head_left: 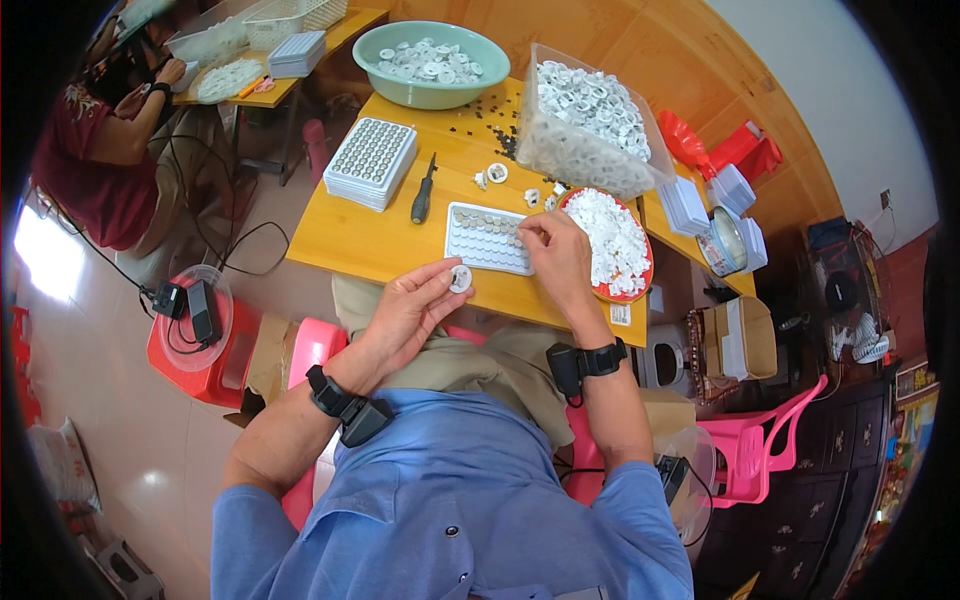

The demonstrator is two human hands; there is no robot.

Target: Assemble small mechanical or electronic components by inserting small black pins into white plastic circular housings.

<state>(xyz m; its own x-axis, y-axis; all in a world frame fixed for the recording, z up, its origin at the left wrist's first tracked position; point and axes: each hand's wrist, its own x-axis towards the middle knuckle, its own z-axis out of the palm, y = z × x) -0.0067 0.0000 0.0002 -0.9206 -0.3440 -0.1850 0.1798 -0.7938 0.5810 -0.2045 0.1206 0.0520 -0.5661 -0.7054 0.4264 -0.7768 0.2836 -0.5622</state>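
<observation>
My left hand (408,308) pinches a round white plastic part (460,279) between thumb and fingers, just off the table's front edge. Over the right side of a white compartment tray (488,258), my right hand (562,255) has its fingertips closed together. Whatever lies between those fingertips is too small to make out. Small round metallic pieces (475,217) sit in the tray's far rows; its nearer rows show bare pockets. Beside my right hand stands a red plate (650,268) heaped with small white plastic pieces (605,240).
A black-handled screwdriver (423,195) and stacked filled trays (370,160) lie left on the wooden table (335,235). Behind are a green basin (430,95) and a clear bin (570,160) of white parts. Loose white parts (495,173) and black bits lie between. A co-worker (110,170) sits far left.
</observation>
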